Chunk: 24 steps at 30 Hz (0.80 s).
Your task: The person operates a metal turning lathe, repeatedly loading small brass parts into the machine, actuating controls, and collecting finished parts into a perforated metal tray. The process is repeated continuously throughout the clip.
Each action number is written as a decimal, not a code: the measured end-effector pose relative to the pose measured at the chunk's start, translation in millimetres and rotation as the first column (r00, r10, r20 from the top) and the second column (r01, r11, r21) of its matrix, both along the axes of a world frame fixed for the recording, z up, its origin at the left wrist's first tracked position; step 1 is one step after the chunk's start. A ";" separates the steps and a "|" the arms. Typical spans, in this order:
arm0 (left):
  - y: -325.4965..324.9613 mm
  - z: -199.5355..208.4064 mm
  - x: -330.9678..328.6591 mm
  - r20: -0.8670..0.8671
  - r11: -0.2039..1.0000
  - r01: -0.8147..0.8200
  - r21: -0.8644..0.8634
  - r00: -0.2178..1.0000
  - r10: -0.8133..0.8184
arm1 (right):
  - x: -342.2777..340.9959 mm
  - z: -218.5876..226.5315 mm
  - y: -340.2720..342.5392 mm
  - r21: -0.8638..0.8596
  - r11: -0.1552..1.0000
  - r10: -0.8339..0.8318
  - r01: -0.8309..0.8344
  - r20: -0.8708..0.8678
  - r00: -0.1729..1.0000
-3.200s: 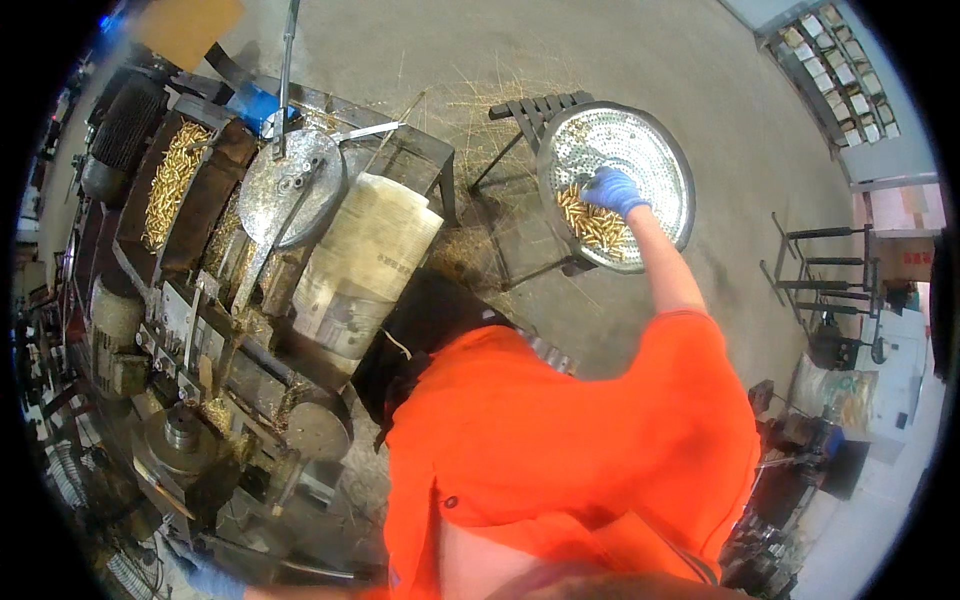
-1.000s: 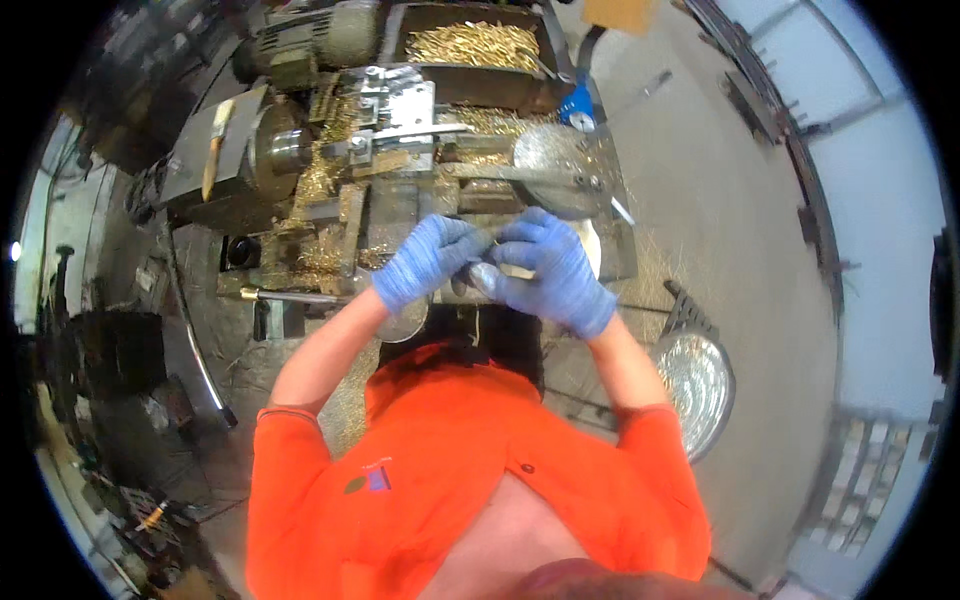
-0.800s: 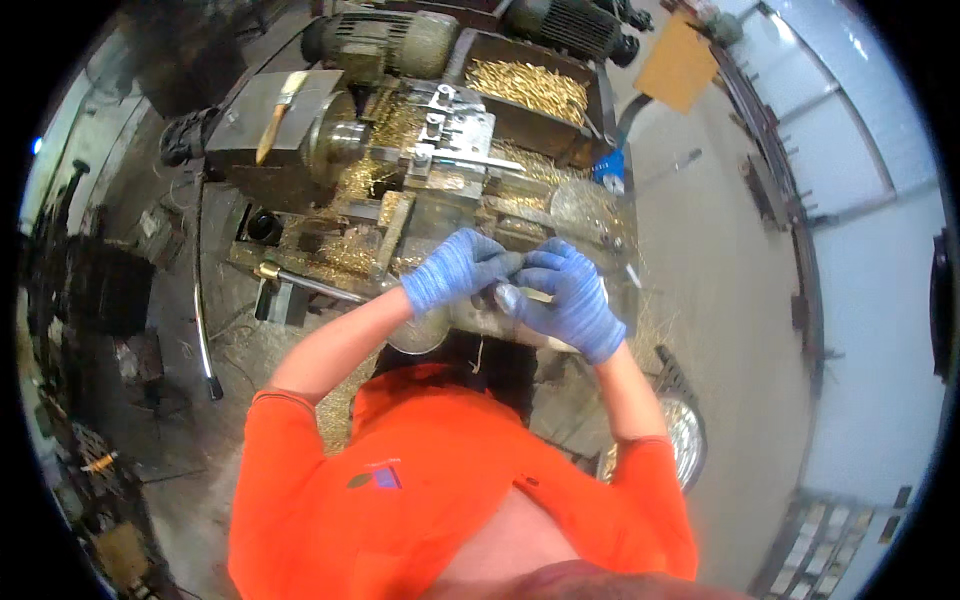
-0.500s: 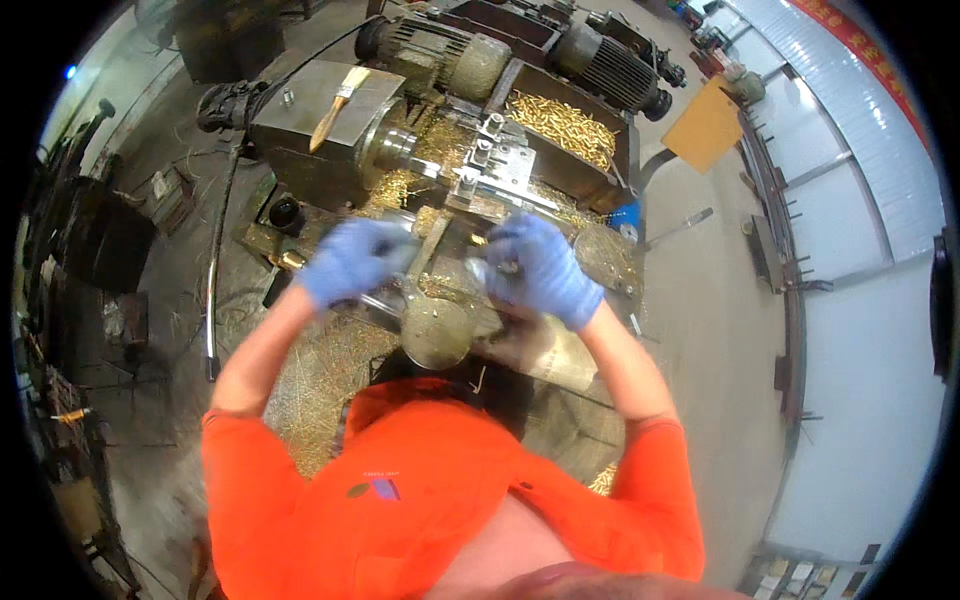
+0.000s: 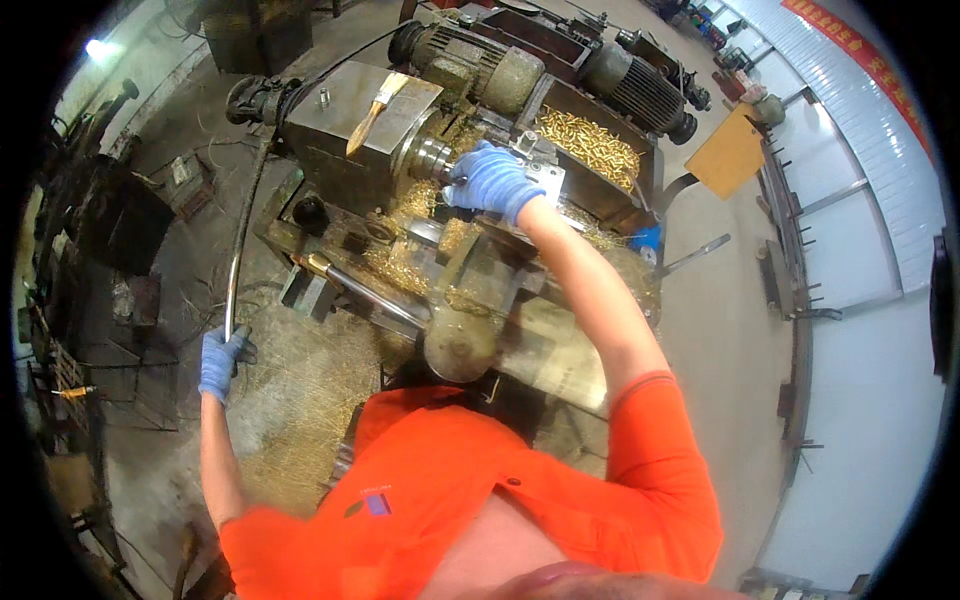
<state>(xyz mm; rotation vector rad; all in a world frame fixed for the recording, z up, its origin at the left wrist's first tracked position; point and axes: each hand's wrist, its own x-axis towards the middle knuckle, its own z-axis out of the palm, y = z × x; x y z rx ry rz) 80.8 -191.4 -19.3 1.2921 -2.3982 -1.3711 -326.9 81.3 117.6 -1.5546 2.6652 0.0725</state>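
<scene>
A grey metal lathe [image 5: 345,130] stands before me, strewn with brass shavings [image 5: 400,240]. My left hand [image 5: 222,358], in a blue glove, grips the lower end of a long curved metal lever [image 5: 238,240] that runs up to the machine's left end. My right hand [image 5: 492,180], also gloved in blue, reaches over the bed and rests at the chuck [image 5: 432,160]; whether it holds a small part there is hidden by the fingers. A paintbrush [image 5: 375,112] lies on top of the headstock.
A bin of small brass parts [image 5: 585,145] sits behind the machine, with two electric motors [image 5: 640,90] beyond it. Brass swarf covers the floor [image 5: 300,400] at my feet. A dark metal rack [image 5: 100,230] stands to the left, a white wall [image 5: 860,300] to the right.
My hands, together over the machine bed half a second ago, have parted. The left has swung down and left onto the lever; the right has reached forward to the chuck.
</scene>
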 end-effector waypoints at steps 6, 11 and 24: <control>5.1 -6.3 -1.0 0.090 0.921 -0.038 -0.388 0.993 0.079 | 3.3 4.6 -2.9 0.044 0.999 -0.032 0.026 0.143 0.989; 4.9 6.6 -15.2 0.228 0.803 0.083 -0.590 0.971 0.067 | -2.8 0.6 -17.7 0.055 0.997 0.045 -0.049 0.083 0.996; -223.7 -19.7 24.8 0.347 0.343 0.297 -0.891 0.933 0.094 | 2.4 -6.6 -15.1 -0.020 0.999 0.030 -0.029 0.043 0.999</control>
